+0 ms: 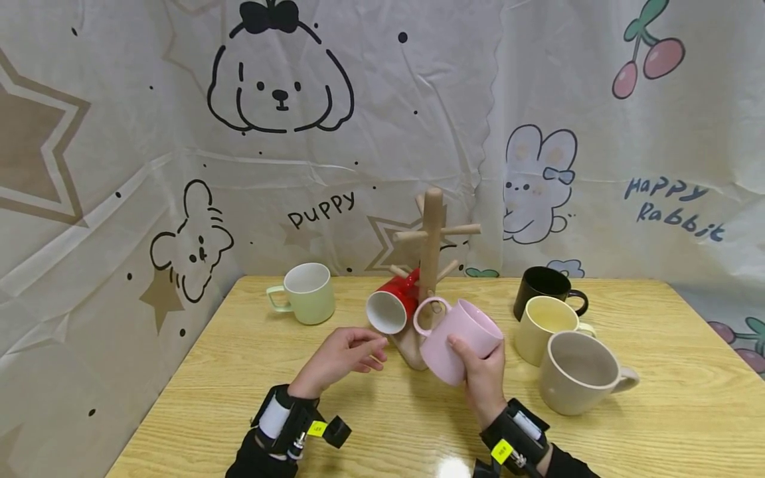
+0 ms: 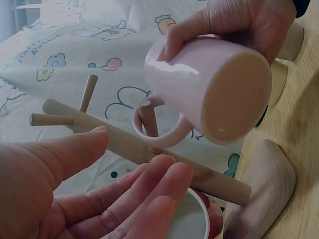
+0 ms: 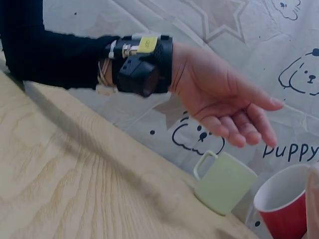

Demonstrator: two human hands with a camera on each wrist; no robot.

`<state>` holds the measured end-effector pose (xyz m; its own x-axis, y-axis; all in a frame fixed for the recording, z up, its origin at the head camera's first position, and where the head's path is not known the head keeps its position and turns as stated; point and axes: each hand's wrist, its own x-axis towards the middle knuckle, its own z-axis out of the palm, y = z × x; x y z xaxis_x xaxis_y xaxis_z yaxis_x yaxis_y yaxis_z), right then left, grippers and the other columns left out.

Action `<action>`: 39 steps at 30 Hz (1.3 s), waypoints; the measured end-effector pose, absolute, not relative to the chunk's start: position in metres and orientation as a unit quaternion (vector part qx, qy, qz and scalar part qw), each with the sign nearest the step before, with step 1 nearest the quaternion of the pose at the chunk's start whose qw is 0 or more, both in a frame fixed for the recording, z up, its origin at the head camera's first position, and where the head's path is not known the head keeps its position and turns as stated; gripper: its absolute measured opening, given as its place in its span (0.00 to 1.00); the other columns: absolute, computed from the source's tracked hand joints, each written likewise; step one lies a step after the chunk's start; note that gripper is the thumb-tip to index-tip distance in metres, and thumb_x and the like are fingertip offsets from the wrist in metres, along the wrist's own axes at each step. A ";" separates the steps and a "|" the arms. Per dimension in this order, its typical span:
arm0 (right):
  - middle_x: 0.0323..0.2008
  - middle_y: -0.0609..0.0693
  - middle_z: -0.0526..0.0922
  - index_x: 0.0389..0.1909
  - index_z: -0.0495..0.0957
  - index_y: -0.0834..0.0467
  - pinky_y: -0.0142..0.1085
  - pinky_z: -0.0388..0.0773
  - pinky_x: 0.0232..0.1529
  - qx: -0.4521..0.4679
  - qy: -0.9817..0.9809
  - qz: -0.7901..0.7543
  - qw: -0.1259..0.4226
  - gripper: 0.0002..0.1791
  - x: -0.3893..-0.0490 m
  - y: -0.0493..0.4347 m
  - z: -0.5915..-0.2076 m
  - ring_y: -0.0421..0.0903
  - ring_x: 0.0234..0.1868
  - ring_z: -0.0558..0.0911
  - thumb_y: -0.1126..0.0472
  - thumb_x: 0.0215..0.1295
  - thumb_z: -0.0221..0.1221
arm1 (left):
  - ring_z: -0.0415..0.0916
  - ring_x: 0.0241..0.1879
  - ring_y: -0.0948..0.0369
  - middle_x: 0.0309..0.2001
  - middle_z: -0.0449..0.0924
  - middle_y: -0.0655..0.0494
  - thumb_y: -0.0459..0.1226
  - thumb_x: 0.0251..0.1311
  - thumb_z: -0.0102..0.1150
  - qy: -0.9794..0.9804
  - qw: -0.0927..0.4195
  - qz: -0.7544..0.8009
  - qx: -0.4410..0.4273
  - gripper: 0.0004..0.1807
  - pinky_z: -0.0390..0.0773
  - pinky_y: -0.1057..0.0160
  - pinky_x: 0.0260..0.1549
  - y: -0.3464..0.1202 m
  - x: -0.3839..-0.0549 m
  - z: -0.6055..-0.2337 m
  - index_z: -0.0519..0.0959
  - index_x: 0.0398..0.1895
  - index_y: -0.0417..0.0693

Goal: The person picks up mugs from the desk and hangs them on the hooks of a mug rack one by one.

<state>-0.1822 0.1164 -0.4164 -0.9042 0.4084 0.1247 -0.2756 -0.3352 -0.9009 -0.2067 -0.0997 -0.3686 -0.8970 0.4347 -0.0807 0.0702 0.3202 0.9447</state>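
Observation:
My right hand (image 1: 485, 380) grips a pink mug (image 1: 443, 348) by its body, thumb on the near side. The mug is tilted, its handle turned left toward the wooden mug tree (image 1: 433, 232). In the left wrist view the handle (image 2: 172, 137) loops around a lower peg (image 2: 148, 119). A red mug (image 1: 404, 292) hangs sideways on the tree's left side, its white inside facing me. Left of the tree, my left hand (image 1: 342, 356) hovers near the red mug with loosely bent fingers and holds nothing; the right wrist view shows its palm.
A light green mug (image 1: 311, 295) stands at the back left of the wooden table (image 1: 203, 398). On the right, a black mug (image 1: 540, 284), a pale yellow mug (image 1: 532, 332) and a beige mug (image 1: 568, 382) stand close together. A printed cloth (image 1: 382, 159) hangs behind.

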 end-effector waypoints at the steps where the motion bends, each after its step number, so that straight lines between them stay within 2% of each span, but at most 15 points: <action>1: 0.44 0.43 0.72 0.57 0.58 0.58 0.32 0.74 0.43 -0.061 -0.542 0.812 0.206 0.32 -0.183 0.117 -0.417 0.39 0.44 0.74 0.75 0.51 0.58 | 0.81 0.32 0.60 0.35 0.83 0.44 0.44 0.61 0.54 0.796 0.163 0.561 0.159 0.19 0.79 0.64 0.34 -0.100 -0.207 -0.369 0.77 0.44 0.34; 10: 0.47 0.42 0.71 0.63 0.56 0.62 0.28 0.72 0.46 -0.043 -0.581 0.795 0.168 0.39 -0.186 0.124 -0.428 0.38 0.47 0.73 0.74 0.49 0.61 | 0.81 0.31 0.61 0.34 0.82 0.42 0.43 0.61 0.55 0.791 0.168 0.564 0.166 0.20 0.80 0.63 0.34 -0.101 -0.206 -0.368 0.77 0.44 0.33; 15: 0.48 0.45 0.70 0.62 0.57 0.62 0.27 0.74 0.45 -0.025 -0.581 0.800 0.150 0.38 -0.190 0.125 -0.435 0.38 0.47 0.72 0.71 0.50 0.63 | 0.81 0.30 0.61 0.34 0.82 0.41 0.44 0.61 0.55 0.791 0.168 0.563 0.170 0.20 0.80 0.62 0.35 -0.101 -0.205 -0.368 0.77 0.43 0.33; 20: 0.48 0.46 0.69 0.62 0.57 0.60 0.27 0.74 0.43 -0.055 -0.585 0.802 0.112 0.37 -0.194 0.124 -0.437 0.38 0.46 0.72 0.68 0.52 0.63 | 0.82 0.31 0.60 0.33 0.82 0.44 0.44 0.61 0.54 0.796 0.168 0.556 0.171 0.20 0.80 0.62 0.34 -0.100 -0.205 -0.367 0.77 0.43 0.33; 24: 0.47 0.47 0.68 0.62 0.56 0.60 0.28 0.74 0.41 -0.072 -0.582 0.805 0.091 0.36 -0.196 0.123 -0.439 0.38 0.45 0.72 0.69 0.53 0.61 | 0.82 0.31 0.60 0.34 0.83 0.44 0.44 0.61 0.55 0.797 0.168 0.556 0.168 0.20 0.80 0.62 0.35 -0.100 -0.205 -0.366 0.77 0.44 0.34; 39: 0.54 0.55 0.62 0.64 0.49 0.63 0.27 0.74 0.44 -0.072 -0.557 0.825 0.057 0.38 -0.201 0.122 -0.445 0.39 0.47 0.72 0.68 0.56 0.60 | 0.81 0.31 0.60 0.33 0.83 0.44 0.43 0.62 0.54 0.799 0.161 0.553 0.172 0.19 0.81 0.61 0.34 -0.099 -0.203 -0.364 0.78 0.43 0.34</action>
